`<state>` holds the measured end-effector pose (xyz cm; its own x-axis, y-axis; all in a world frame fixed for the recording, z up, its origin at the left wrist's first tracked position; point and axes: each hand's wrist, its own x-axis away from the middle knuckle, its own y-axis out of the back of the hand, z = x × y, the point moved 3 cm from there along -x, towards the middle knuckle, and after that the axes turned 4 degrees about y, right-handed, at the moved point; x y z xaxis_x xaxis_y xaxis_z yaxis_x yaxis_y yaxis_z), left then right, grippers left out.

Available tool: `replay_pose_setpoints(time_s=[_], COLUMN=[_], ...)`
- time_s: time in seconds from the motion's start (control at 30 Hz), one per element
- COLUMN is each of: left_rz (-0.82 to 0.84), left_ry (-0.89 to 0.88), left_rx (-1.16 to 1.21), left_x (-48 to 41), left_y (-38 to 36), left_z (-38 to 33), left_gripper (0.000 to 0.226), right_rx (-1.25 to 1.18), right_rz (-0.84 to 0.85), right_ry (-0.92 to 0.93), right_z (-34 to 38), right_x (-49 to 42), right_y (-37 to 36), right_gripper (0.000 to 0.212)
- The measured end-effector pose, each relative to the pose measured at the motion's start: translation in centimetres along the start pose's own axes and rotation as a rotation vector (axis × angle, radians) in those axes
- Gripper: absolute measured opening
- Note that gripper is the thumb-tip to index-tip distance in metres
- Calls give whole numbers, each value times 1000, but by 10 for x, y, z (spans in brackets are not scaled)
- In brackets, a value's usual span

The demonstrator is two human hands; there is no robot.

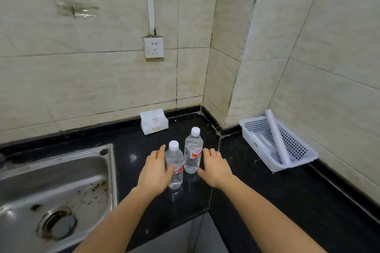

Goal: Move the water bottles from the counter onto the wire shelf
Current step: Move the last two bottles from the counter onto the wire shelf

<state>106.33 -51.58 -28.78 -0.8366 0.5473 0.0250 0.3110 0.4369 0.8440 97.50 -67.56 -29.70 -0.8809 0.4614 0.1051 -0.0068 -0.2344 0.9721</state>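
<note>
Two clear water bottles with white caps and red-and-white labels stand upright on the black counter [267,201]. The nearer bottle [176,174] is on the left, and the farther bottle [192,154] stands just behind and to its right. My left hand [154,170] is against the left side of the nearer bottle, fingers stretched out and thumb lying on its front. My right hand [214,167] hovers just right of the farther bottle, fingers straight and thumb close to its base. No wire shelf shows in this view.
A steel sink [57,187] fills the left. A white tissue pack [154,121] leans at the back wall under a wall socket [153,47]. A white perforated basket [296,150] holding a white roll sits at the right wall. The counter's front edge is near me.
</note>
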Motion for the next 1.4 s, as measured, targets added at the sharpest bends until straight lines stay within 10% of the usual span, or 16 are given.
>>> replay_pose_setpoints(time_s=[0.2, 0.6, 0.77, 1.4], left_rz=[56, 88, 106, 388], left_ry=[-241, -430, -477, -846], left_rx=[31, -355, -270, -42], left_x=[-69, -92, -76, 187], left_y=[-1, -6, -6, -70], left_z=[4, -7, -17, -172], left_gripper=[63, 49, 6, 21], right_rx=[86, -84, -383, -460], right_rz=[-117, -251, -300, -368], right_ry=[-78, -48, -169, -580], right_z=[11, 3, -7, -104], right_x=[-85, -83, -33, 370], right_y=[16, 4, -12, 34], right_gripper=[80, 34, 28, 17])
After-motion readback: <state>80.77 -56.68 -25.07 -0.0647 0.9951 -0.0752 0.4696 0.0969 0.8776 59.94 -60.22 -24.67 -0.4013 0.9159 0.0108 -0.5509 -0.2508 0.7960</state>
